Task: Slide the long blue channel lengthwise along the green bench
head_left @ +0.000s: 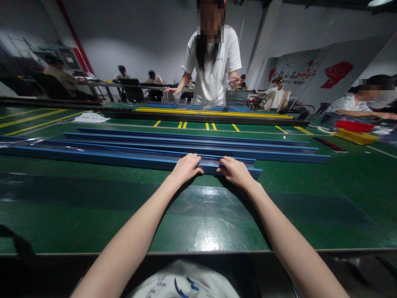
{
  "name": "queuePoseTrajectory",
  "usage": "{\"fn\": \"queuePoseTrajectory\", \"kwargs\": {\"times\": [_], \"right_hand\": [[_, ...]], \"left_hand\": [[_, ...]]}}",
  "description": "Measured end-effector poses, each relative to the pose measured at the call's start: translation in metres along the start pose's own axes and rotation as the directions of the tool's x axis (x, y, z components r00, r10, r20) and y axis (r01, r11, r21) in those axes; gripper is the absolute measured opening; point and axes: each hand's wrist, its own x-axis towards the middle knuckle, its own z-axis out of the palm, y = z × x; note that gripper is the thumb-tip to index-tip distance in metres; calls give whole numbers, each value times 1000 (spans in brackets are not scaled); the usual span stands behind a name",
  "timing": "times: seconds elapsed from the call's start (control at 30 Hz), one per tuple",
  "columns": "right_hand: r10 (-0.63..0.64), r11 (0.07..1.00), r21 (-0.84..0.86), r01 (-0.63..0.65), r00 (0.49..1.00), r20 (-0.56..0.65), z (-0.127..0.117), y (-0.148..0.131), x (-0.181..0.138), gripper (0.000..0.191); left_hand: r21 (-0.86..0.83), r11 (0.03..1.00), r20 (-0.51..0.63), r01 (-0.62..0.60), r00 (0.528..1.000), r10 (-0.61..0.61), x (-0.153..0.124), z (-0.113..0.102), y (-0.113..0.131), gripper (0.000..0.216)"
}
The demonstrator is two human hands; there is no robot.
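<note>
Both hands on the front blue channel point(93, 157), which lies flat on the green table point(356, 178) straight ahead of you, its left end running out of view. Your left hand point(187, 166) is mostly closed: fingers hooked over the near wall, thumb on the front face. Your right hand point(234, 169), just beside it and nearer the right end, is curled the same way, fingertips and thumb pinching the wall. How hard either presses, can't tell.

Progress, by my reading: partway. This channel is in place before you, but your grip suggests it isn't finished with. The blue channels behind point(288, 156) lie side by side with no hand on them; exact count unclear. The clear sheet point(325, 207) lies flat between you and the front channel, also free of your hands. Something shiny and see-through shows by the channel's left end; whether it sits inside, can't say. Farther back: yellow strip point(217, 112), black strip point(186, 117), a co-worker point(214, 66) standing opposite.
</note>
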Motion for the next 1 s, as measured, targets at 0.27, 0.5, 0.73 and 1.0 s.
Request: {"fn": "queuePoseTrajectory", "kwargs": {"times": [0.27, 0.5, 0.73, 1.0], "right_hand": [[0, 999, -43, 0, 1000, 16, -6, -2, 1, 14], [25, 998, -56, -22, 999, 45, -10, 3, 1, 14], [96, 995, -25, -93, 987, 126, -19, 16, -7, 15], [161, 987, -47, -156, 974, 162, -27, 25, -12, 15]], "left_hand": [[-8, 1000, 15, 10, 1000, -10, -1, -4, 2, 24], [-6, 1000, -9, 6, 1000, -6, -2, -2, 6, 25], [-115, 990, -35, -84, 996, 80, -2, -1, 5, 14], [-139, 990, -60, -25, 998, 16, -1, -4, 2, 16]]}}
